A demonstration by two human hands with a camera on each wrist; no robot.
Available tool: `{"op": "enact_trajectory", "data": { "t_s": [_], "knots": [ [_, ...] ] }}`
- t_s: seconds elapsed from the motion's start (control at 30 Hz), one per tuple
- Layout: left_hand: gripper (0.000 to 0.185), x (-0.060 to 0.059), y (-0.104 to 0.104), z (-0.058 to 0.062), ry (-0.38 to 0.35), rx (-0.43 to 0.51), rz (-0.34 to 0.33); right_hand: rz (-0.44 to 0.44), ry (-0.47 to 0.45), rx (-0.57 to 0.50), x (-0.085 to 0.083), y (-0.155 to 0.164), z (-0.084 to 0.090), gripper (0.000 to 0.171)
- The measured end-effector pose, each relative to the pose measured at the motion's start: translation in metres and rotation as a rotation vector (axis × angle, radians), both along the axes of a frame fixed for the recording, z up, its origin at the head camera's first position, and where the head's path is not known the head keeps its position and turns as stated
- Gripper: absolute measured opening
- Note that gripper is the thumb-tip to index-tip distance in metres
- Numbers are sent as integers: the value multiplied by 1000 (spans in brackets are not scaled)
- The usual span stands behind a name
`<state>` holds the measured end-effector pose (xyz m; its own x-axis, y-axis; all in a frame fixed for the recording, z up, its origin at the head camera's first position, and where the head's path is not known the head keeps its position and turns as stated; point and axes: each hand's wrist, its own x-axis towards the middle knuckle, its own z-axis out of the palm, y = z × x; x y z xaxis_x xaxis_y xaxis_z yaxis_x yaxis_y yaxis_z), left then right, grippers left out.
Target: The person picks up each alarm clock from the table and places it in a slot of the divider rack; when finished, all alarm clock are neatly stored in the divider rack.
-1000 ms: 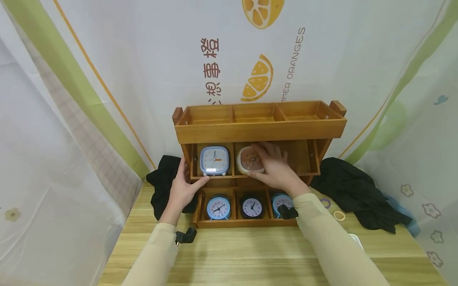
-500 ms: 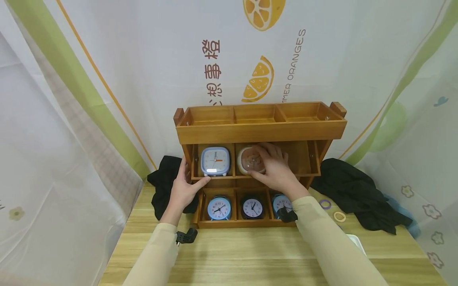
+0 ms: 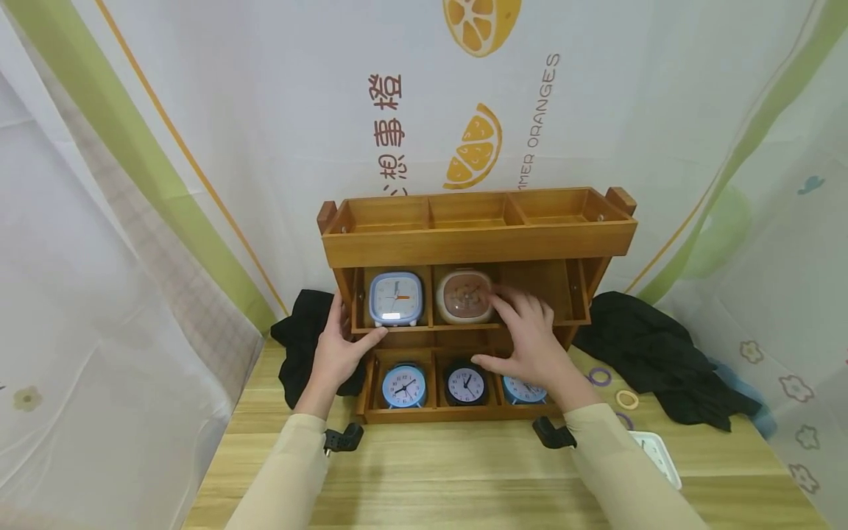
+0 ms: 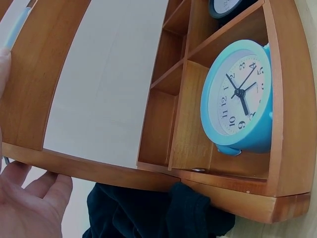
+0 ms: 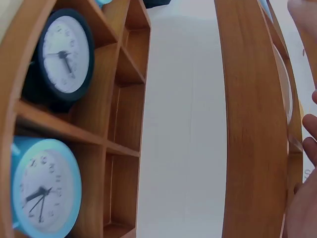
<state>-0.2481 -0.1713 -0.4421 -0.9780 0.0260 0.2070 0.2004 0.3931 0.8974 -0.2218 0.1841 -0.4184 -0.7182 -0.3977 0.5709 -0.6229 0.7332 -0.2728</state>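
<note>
A three-tier wooden shelf (image 3: 477, 243) stands on the table. Its middle tier holds a blue square clock (image 3: 396, 298) and a cream clock with a brown face (image 3: 465, 297). The bottom tier holds a blue round clock (image 3: 404, 385), a black clock (image 3: 466, 383) and another blue clock (image 3: 523, 390), partly hidden by my right hand. My left hand (image 3: 341, 346) grips the shelf's left side, thumb on the middle ledge. My right hand (image 3: 530, 342) hovers with spread fingers in front of the middle tier, just right of the cream clock, holding nothing.
Black cloths lie left (image 3: 305, 331) and right (image 3: 652, 353) of the shelf. A purple ring (image 3: 600, 377), a yellow ring (image 3: 627, 400) and a white object (image 3: 656, 456) sit on the wooden table (image 3: 450, 471) at the right. A printed curtain hangs behind.
My right hand has let go of the cream clock and drawn back down and to the right. The clock now stands uncovered in the middle compartment. The left hand has not moved.
</note>
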Motion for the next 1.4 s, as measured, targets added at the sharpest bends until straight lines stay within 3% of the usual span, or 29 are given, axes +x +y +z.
{"op": "enact_trajectory", "data": {
  "t_s": [0.1, 0.33, 0.63, 0.83, 1.17, 1.4],
  "knots": [
    [111, 1, -1, 0, -8, -4, 3, 34, 15, -15, 8, 6, -3, 109],
    [112, 3, -3, 0, -28, -4, 5, 52, 0, -78, 26, 23, -16, 112],
    [113, 2, -2, -1, -27, -8, 5, -61, -33, -118, 62, 65, -54, 118],
    [112, 2, -3, -2, -34, -9, 13, -144, -150, -127, 86, 96, -73, 119],
    [113, 2, 2, 1, -36, -11, -1, -289, -381, 3, 132, 154, -120, 123],
    [113, 2, 2, 1, -20, -12, 7, -370, -504, 37, 153, 180, -132, 121]
  ]
}}
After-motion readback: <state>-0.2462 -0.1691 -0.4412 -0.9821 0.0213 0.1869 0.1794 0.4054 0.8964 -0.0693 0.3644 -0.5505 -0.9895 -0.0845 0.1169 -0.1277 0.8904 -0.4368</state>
